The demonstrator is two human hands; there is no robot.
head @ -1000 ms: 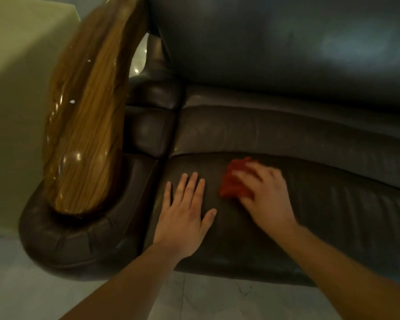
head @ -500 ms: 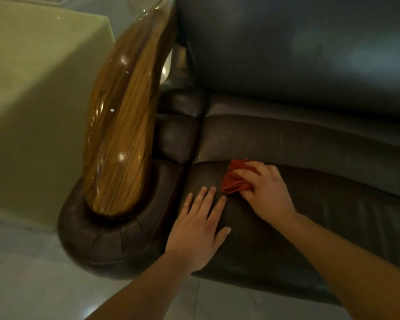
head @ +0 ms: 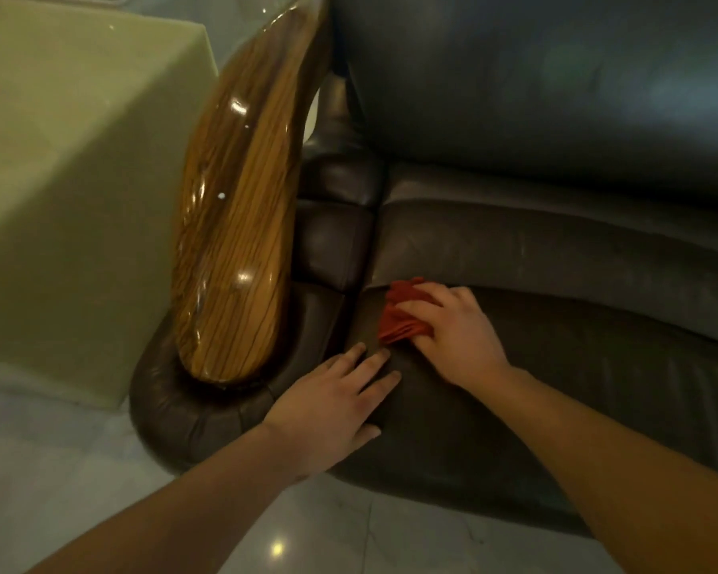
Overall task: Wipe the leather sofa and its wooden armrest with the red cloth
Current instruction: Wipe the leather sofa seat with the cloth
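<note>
From the head view, at about 6 o'clock: left hand (head: pixel 332 403) spread flat and empty on the front edge of the dark brown leather sofa seat cushion (head: pixel 577 366), fingertips pointing toward 1 o'clock, gripping nothing. Just beyond it, near the centre: right hand (head: pixel 452 329) closed over the crumpled red cloth (head: pixel 398 316), pressing it onto the cushion right beside the seam where seat meets the padded leather arm roll (head: pixel 208 403). Cloth and left fingertips near, not touching. At 10 to 11 o'clock: glossy, curved, striped-grain wooden armrest (head: pixel 237 242) rising from the arm roll, apparently not yet reached by the cloth. At 9 o'clock: pale green box-shaped block (head: pixel 79 192) standing on the pale marble floor (head: pixel 79 470).

Likely risks from here: cloth bunching into the crease and skipping the corner, owing to the tight wad; left hand blocking the stroke toward 7 o'clock; fingerprints on the polished wood from a bare palm.
</note>
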